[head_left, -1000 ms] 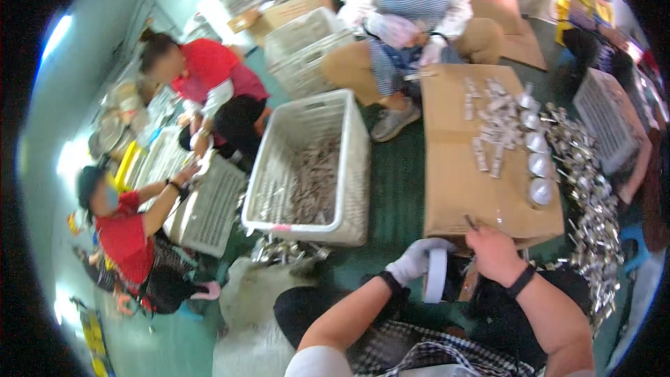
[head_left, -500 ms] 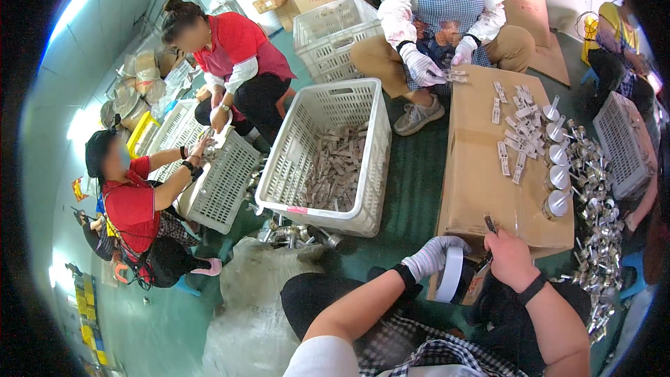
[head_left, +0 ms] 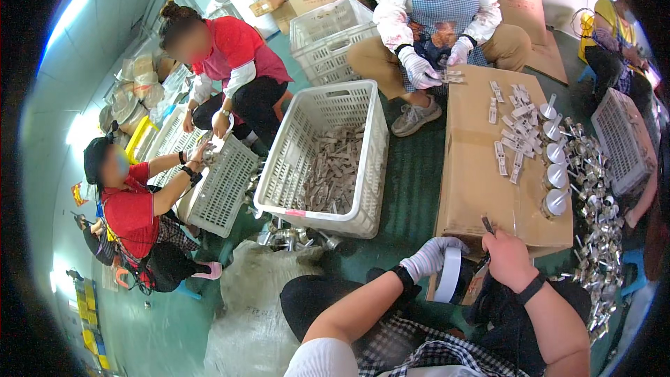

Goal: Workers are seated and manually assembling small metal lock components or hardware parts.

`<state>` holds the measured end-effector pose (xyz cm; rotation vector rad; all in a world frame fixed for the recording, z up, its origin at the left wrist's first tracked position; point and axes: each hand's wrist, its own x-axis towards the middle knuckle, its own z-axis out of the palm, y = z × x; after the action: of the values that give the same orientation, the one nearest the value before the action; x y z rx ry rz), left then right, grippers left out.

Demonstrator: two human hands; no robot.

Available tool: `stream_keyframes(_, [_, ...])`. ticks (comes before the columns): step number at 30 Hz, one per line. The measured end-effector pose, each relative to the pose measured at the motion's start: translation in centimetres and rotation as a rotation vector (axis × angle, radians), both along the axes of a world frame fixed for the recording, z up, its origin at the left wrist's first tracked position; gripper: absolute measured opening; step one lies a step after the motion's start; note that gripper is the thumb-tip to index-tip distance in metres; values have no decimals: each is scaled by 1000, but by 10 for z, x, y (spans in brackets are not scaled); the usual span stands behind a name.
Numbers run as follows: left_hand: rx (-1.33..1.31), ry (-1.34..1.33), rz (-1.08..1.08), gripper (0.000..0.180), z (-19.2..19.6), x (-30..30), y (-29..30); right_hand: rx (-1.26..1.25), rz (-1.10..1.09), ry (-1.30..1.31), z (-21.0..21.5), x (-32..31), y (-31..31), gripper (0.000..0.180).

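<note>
The gloved left hand [head_left: 427,260] curls against a white roll [head_left: 450,276], near the cardboard box [head_left: 478,199]; its fingertips are hidden, so I can't tell whether it grips; the bare right hand [head_left: 507,258] closes around a dark tool [head_left: 487,225]; the roll looks light, stiff, smooth, best held by its edges; a white crate [head_left: 314,221] holds small grey clips [head_left: 331,174].
</note>
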<state>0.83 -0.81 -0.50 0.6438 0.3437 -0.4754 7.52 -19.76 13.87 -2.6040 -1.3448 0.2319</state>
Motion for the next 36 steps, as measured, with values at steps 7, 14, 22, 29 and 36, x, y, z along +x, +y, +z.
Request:
stream_keyframes(7, [-65,57,-13,19,6,3,-1,-40,-14,1,3,0,1,17])
stream_keyframes(14, [13,-30,-8,18,6,0,-2,-46,-18,-5,3,-1,1,16])
stream_keyframes(22, [137,-59,6,18,23,-2,-3,-18,-3,-15,4,-1,0,15])
stream_keyframes(29, [25,-5,24,19,25,-2,-3,-15,-3,5,4,-1,0,16])
stream_keyframes(36, [-17,52,17,17,22,-1,-3,30,10,-34,1,-1,-1,14])
